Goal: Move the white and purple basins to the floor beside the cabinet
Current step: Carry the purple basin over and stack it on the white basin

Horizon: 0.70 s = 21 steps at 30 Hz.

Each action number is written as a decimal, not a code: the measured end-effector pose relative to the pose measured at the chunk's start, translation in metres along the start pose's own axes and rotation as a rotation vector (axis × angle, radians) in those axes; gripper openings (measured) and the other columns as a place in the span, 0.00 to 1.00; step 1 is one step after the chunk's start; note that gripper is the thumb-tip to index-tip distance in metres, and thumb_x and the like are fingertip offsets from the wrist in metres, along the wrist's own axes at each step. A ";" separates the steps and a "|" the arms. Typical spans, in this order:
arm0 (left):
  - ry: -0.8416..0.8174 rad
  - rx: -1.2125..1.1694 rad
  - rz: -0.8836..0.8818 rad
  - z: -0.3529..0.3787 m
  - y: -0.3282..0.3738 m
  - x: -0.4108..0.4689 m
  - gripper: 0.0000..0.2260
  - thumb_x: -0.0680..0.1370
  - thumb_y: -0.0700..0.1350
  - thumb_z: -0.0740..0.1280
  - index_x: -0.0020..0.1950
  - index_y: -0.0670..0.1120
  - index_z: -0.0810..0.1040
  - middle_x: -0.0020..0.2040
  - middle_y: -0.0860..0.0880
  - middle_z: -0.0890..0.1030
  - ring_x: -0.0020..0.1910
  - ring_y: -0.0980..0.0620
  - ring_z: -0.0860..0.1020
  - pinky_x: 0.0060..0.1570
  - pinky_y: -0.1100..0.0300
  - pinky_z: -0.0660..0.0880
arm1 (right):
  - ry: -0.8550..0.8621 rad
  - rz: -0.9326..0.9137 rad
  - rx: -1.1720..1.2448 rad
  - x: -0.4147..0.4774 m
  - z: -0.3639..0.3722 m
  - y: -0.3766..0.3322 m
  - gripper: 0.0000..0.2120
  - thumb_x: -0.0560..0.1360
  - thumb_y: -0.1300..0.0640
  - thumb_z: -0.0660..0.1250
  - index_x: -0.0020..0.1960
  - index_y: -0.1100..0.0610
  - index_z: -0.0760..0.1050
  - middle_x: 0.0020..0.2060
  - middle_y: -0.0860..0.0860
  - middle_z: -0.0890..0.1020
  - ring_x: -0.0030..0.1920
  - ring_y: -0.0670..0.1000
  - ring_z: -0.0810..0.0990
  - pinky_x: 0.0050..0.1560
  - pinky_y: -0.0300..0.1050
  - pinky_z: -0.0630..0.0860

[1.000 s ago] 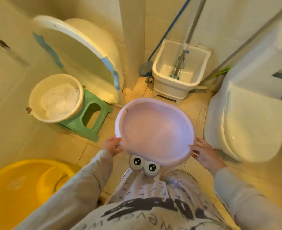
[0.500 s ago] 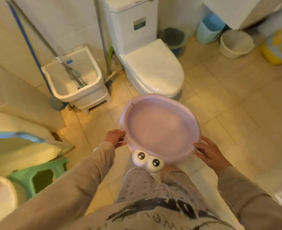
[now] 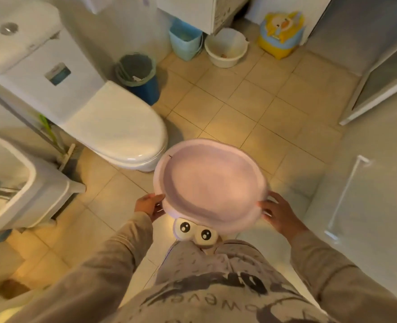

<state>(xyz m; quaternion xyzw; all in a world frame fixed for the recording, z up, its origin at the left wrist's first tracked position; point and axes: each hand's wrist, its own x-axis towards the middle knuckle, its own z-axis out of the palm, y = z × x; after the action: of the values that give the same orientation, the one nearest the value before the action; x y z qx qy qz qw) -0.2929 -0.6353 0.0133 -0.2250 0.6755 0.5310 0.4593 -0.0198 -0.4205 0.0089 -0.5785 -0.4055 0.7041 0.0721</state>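
1. The purple basin (image 3: 210, 183) is held in the air above the tan tiled floor (image 3: 251, 108), in front of the person's body, with its hollow side up and its two cartoon eyes (white with black pupils) on the near edge.
2. The left hand (image 3: 149, 203) grips the basin's left rim, fingers curled around and under the edge.
3. The right hand (image 3: 275, 212) holds the right rim, thumb on top and fingers spread along the underside.
4. The toilet (image 3: 113, 127), lid down, stands just left of the basin.
5. At the far wall a white basin (image 3: 226, 50) sits on the floor beside the cabinet (image 3: 193, 10), between a light blue bin (image 3: 184, 40) and a yellow potty (image 3: 280, 34); something small lies inside it, though the blur hides what.
6. A dark waste bin (image 3: 138, 75) stands by the toilet tank.
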 end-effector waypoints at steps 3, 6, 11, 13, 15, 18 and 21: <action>-0.021 0.007 0.010 0.055 0.010 0.010 0.04 0.74 0.34 0.66 0.40 0.41 0.74 0.38 0.41 0.76 0.37 0.44 0.76 0.34 0.50 0.79 | 0.034 0.000 0.069 0.022 -0.030 -0.038 0.18 0.72 0.69 0.67 0.60 0.56 0.71 0.45 0.54 0.78 0.48 0.51 0.77 0.39 0.39 0.78; -0.036 0.026 0.027 0.105 0.025 0.016 0.04 0.74 0.35 0.65 0.40 0.41 0.75 0.37 0.42 0.75 0.37 0.45 0.76 0.33 0.52 0.80 | 0.048 -0.015 0.117 0.046 -0.057 -0.076 0.21 0.71 0.69 0.67 0.61 0.57 0.72 0.53 0.57 0.79 0.53 0.54 0.78 0.45 0.45 0.78; -0.083 0.098 0.061 0.174 0.063 0.032 0.05 0.74 0.35 0.65 0.39 0.42 0.74 0.37 0.42 0.75 0.37 0.45 0.76 0.35 0.52 0.80 | 0.052 -0.028 0.199 0.084 -0.091 -0.116 0.20 0.70 0.68 0.69 0.57 0.52 0.72 0.53 0.57 0.79 0.51 0.53 0.79 0.42 0.43 0.76; -0.099 0.135 0.060 0.197 0.079 0.044 0.04 0.74 0.36 0.65 0.40 0.41 0.74 0.36 0.42 0.75 0.36 0.45 0.76 0.34 0.53 0.82 | 0.050 -0.036 0.216 0.098 -0.099 -0.127 0.19 0.70 0.68 0.70 0.56 0.51 0.73 0.53 0.58 0.81 0.53 0.55 0.80 0.44 0.45 0.77; -0.117 0.166 0.044 0.219 0.095 0.058 0.03 0.74 0.36 0.66 0.41 0.40 0.74 0.35 0.42 0.77 0.36 0.45 0.77 0.43 0.49 0.81 | 0.078 -0.039 0.222 0.111 -0.105 -0.139 0.18 0.69 0.68 0.70 0.53 0.49 0.75 0.51 0.56 0.81 0.50 0.54 0.81 0.43 0.45 0.78; -0.141 0.212 0.030 0.259 0.124 0.082 0.01 0.74 0.36 0.66 0.45 0.39 0.75 0.35 0.43 0.79 0.37 0.45 0.77 0.42 0.50 0.79 | 0.108 -0.050 0.246 0.137 -0.114 -0.161 0.20 0.70 0.68 0.68 0.59 0.54 0.73 0.51 0.57 0.80 0.50 0.56 0.79 0.44 0.47 0.78; -0.155 0.247 0.030 0.302 0.156 0.101 0.07 0.74 0.35 0.67 0.51 0.38 0.74 0.39 0.43 0.78 0.38 0.46 0.77 0.49 0.47 0.76 | 0.160 -0.026 0.301 0.158 -0.120 -0.187 0.20 0.70 0.71 0.66 0.60 0.58 0.71 0.50 0.58 0.79 0.50 0.58 0.78 0.48 0.50 0.76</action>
<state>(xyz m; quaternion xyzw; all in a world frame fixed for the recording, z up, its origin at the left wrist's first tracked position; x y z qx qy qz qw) -0.3492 -0.2853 0.0017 -0.1151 0.7016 0.4664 0.5262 -0.0345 -0.1483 0.0113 -0.6100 -0.2960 0.7076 0.1991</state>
